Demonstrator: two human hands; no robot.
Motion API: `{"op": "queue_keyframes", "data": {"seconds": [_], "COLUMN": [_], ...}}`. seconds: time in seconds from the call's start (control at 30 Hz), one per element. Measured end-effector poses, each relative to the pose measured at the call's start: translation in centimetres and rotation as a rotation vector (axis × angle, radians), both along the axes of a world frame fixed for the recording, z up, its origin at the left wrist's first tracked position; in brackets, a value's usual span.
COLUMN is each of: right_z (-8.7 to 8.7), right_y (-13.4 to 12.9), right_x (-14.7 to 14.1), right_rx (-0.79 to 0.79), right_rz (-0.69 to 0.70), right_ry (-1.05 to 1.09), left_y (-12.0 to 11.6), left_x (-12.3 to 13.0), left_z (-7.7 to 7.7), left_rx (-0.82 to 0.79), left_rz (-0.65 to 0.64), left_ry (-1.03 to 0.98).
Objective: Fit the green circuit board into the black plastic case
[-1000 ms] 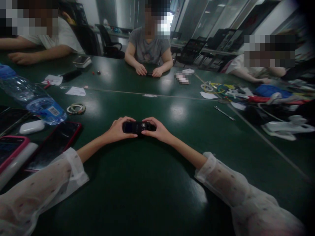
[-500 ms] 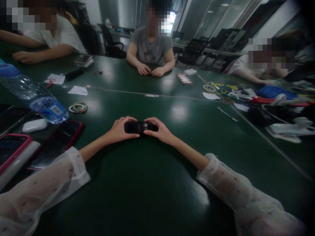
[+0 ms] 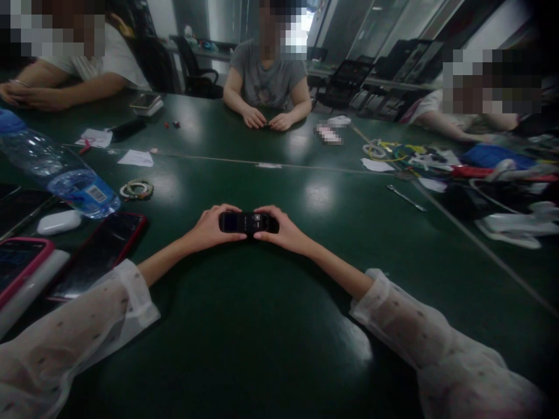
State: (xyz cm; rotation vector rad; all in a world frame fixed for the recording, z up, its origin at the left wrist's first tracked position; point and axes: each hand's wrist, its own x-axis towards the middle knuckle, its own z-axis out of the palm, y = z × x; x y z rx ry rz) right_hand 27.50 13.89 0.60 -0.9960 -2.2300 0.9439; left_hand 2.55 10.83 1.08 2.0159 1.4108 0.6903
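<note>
A small black handheld device (image 3: 247,222) lies lengthwise across my view, with a dark screen at its left end and a small white-marked square right of its middle. What kind of device it is, I cannot tell. Around its left end, the thumb and fingers of my left hand (image 3: 212,226) are closed, thumb along the near edge. My right hand (image 3: 286,231) grips the right end in the same way, fingers on the far edge. Both hands are low over the dark green table (image 3: 244,326). Whether the device touches the tabletop is unclear.
At left are a water bottle (image 3: 65,171), a white earphone case (image 3: 59,222), a red-edged phone (image 3: 98,250) and bracelets (image 3: 137,190). A wrench (image 3: 406,198) and tangled cables (image 3: 393,152) lie right. People sit opposite, one in a grey shirt (image 3: 268,75).
My right fingers have shifted slightly, showing more of the device's right end. The view has tilted a little. At upper left, a co-worker's hands have come together.
</note>
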Motion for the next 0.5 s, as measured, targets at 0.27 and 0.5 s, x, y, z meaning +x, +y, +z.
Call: {"op": "queue_keyframes", "data": {"seconds": [0.27,0.5], "right_z": [-0.27,-0.09], "right_y": [0.63,0.69], "right_x": [0.1,0.42], "right_rx": [-0.115,-0.137], "right_rz": [0.107,0.123], "right_ry": [0.227,0.258], "left_y": [-0.44,0.02], "left_x": [0.08,-0.04], "left_z": [0.83,0.09], "left_rx": [-0.016,-0.003], "left_rz": [-0.018,-0.048], "left_ry": [0.018,0.007]}}
